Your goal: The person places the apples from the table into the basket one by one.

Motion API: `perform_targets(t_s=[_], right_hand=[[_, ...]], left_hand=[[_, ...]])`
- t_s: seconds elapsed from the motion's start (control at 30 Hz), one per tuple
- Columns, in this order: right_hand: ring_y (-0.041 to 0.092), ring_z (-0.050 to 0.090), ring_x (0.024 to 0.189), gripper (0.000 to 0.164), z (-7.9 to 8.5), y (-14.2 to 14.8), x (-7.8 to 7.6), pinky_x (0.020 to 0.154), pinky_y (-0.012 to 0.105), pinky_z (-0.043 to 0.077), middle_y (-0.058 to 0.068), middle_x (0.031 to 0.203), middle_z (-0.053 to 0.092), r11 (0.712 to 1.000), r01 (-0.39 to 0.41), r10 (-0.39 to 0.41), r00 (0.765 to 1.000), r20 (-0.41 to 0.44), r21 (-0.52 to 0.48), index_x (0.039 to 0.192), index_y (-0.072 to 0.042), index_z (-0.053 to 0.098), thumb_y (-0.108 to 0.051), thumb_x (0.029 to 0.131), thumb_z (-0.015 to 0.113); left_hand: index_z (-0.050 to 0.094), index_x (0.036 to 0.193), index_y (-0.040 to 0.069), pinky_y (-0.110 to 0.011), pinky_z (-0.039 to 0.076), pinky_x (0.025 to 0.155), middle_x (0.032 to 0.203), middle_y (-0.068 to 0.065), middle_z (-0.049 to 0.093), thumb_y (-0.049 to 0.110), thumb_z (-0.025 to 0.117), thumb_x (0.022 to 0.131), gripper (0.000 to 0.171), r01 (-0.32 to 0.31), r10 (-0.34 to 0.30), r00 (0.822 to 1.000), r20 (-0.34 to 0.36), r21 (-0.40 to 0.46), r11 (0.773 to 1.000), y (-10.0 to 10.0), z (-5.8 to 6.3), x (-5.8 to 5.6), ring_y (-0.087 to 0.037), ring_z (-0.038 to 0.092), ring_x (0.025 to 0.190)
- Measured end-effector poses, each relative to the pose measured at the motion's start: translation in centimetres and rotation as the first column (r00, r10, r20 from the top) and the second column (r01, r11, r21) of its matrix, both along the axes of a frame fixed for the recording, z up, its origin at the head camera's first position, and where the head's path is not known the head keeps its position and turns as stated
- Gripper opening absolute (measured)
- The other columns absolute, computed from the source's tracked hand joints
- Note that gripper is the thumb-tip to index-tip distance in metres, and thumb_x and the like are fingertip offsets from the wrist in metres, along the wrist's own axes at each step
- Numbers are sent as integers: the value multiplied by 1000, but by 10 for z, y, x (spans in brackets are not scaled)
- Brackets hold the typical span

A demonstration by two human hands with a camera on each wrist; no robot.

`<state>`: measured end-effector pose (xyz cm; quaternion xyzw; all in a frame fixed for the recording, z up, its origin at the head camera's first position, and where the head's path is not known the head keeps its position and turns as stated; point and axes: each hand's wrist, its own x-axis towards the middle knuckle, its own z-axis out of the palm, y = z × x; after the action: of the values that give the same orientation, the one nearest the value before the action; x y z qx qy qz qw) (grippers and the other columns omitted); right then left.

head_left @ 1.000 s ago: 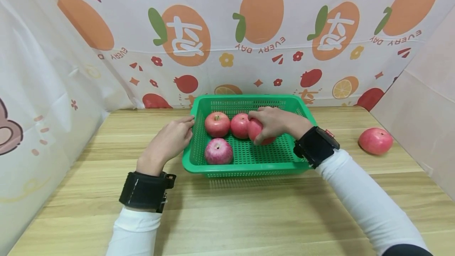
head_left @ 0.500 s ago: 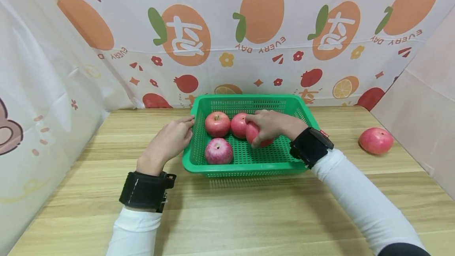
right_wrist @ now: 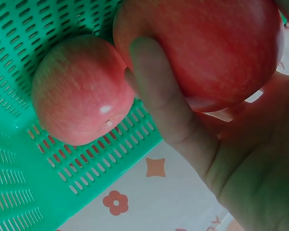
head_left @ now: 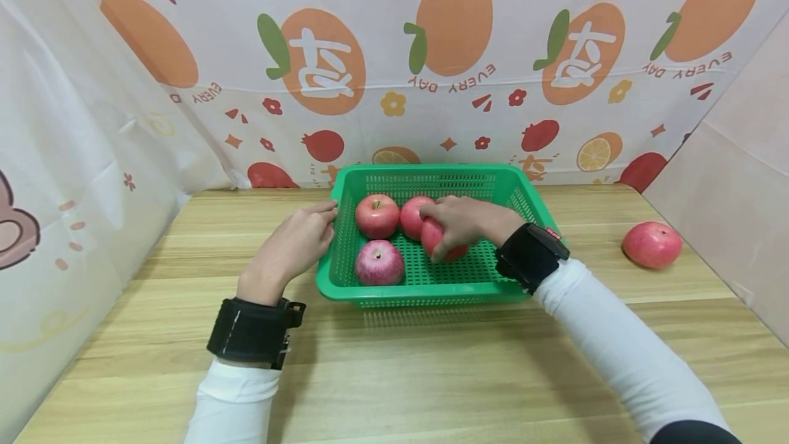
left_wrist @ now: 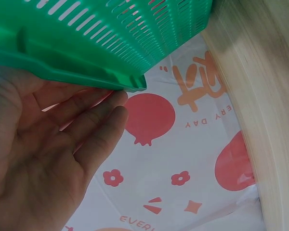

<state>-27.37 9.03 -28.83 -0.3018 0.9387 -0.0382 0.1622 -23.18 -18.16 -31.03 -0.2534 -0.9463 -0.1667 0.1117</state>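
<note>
My right hand grips a red apple inside the green plastic basket. In the right wrist view a finger lies along that held apple, close against a second apple. Three other apples sit in the basket: a red one at the back left, a pinkish red one beside it, and a purplish striped one at the front left. At the basket's left rim, my left hand touches the edge. The left wrist view shows its fairly straight fingers against the rim.
Another red apple lies on the wooden table, well to the right of the basket. A fruit-printed cloth hangs right behind the basket. White sheets close off the left and right sides.
My right hand has moved slightly left and down with the apple, bringing it nearer the basket's middle. The left hand and the other apples have stayed put.
</note>
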Motion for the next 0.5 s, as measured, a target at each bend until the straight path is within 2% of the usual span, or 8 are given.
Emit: perform_targets(t_s=[0.27, 0.5], right_hand=[[18, 45, 91, 64, -1, -6, 2, 69, 33, 48, 2, 105, 48, 999, -14, 15, 999, -39, 41, 120, -23, 44, -48, 68, 72], [19, 45, 92, 64, -2, -11, 2, 69, 36, 48, 3, 106, 47, 999, -4, 4, 1000, 4, 48, 120, -22, 43, -46, 69, 72]], left_hand=[[49, 119, -12, -49, 43, 87, 127, -26, 47, 4, 49, 88, 35, -3, 3, 1000, 12, 1, 1000, 0, -1, 0, -35, 43, 113], [50, 117, -13, -49, 43, 86, 125, -26, 48, 2, 49, 87, 34, 3, -3, 1000, -12, 1, 1000, 0, -1, -1, -35, 45, 112]])
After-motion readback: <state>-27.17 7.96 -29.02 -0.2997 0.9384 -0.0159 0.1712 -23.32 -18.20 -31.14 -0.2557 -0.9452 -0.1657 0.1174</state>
